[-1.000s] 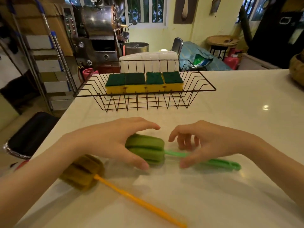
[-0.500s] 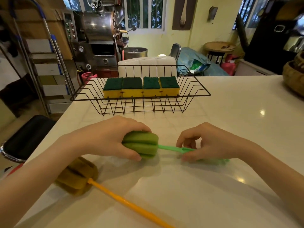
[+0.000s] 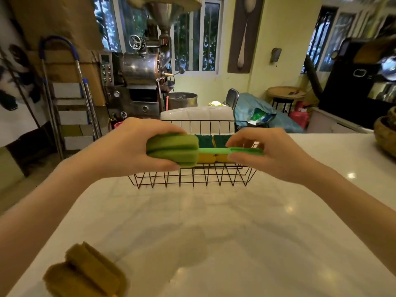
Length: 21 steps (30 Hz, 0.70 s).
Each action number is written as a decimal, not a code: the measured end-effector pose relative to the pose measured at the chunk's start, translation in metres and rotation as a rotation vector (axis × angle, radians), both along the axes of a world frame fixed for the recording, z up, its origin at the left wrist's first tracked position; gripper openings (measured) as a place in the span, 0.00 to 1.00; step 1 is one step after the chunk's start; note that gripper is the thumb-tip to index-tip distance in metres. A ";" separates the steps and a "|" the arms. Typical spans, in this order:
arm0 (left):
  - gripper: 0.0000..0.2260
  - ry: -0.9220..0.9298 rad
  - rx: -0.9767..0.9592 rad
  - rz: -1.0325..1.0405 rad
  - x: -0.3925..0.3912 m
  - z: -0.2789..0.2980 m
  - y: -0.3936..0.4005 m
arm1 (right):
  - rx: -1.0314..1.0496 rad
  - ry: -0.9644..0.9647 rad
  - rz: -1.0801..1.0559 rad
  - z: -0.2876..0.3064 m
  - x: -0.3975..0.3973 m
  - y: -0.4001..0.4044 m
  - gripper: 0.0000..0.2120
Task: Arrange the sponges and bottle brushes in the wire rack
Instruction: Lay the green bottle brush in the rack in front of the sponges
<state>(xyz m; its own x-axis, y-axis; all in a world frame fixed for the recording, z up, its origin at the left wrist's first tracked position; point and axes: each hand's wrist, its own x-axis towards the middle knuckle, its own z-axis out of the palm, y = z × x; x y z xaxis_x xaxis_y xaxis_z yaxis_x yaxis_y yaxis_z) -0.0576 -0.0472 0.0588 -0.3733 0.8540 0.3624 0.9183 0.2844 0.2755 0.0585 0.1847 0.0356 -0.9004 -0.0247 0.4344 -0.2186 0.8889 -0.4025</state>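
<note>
Both hands hold the green bottle brush [image 3: 173, 150] level in the air, right over the near side of the wire rack [image 3: 192, 179]. The left hand [image 3: 128, 148] is wrapped around its green sponge head, fingers over the top and thumb underneath. The right hand [image 3: 267, 153] pinches the flat green handle between thumb and fingertips. Behind the brush, inside the rack, stand yellow sponges with dark green scouring tops [image 3: 211, 146], side by side; the hands hide part of the row. The rack sits on the white worktop [image 3: 214, 221]. At the near left corner lies a brown bottle brush [image 3: 85, 273], its orange handle barely showing at the bottom edge.
</note>
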 end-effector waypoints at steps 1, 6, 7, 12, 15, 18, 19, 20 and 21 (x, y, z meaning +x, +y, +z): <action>0.29 0.017 0.027 0.021 -0.006 0.003 0.002 | 0.008 0.028 -0.012 0.005 -0.009 0.002 0.08; 0.27 0.061 0.008 0.117 -0.054 -0.003 0.018 | 0.037 -0.003 -0.035 0.007 -0.056 0.013 0.10; 0.26 0.079 -0.023 0.136 -0.064 -0.007 0.021 | 0.033 -0.039 -0.027 0.003 -0.065 0.015 0.10; 0.24 0.080 -0.251 0.200 -0.100 -0.027 0.028 | 0.171 -0.252 0.025 -0.011 -0.103 0.020 0.11; 0.23 0.069 -0.402 0.223 -0.111 -0.033 0.031 | 0.258 -0.367 0.057 -0.016 -0.122 0.016 0.11; 0.23 0.068 -0.519 0.254 -0.120 -0.041 0.034 | 0.308 -0.454 0.063 -0.025 -0.137 0.009 0.10; 0.22 0.054 -0.551 0.261 -0.122 -0.043 0.035 | 0.309 -0.472 0.074 -0.028 -0.140 0.007 0.09; 0.22 0.036 -0.575 0.267 -0.125 -0.045 0.035 | 0.311 -0.481 0.087 -0.031 -0.143 0.005 0.08; 0.22 0.021 -0.590 0.272 -0.127 -0.047 0.036 | 0.312 -0.488 0.094 -0.033 -0.146 0.004 0.07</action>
